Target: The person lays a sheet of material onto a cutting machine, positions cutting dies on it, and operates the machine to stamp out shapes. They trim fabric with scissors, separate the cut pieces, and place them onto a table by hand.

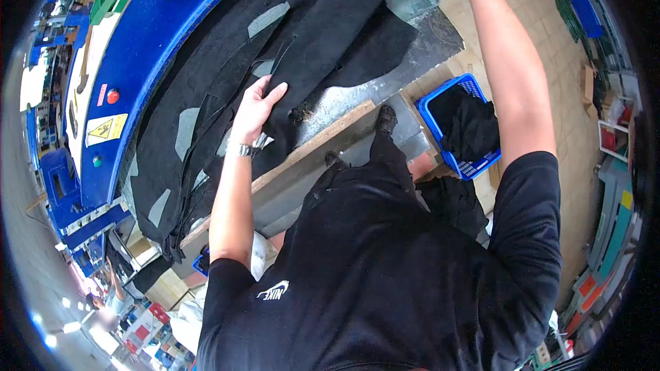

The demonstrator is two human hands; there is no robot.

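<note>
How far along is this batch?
Partway, by the look of it. Likely done: gaps show in the black sheets, and black material sits in the blue basket. In hand: the left hand grips a long black piece; the right hand is mostly out of frame. Left: the sheets still on the table; amount unclear.
</note>
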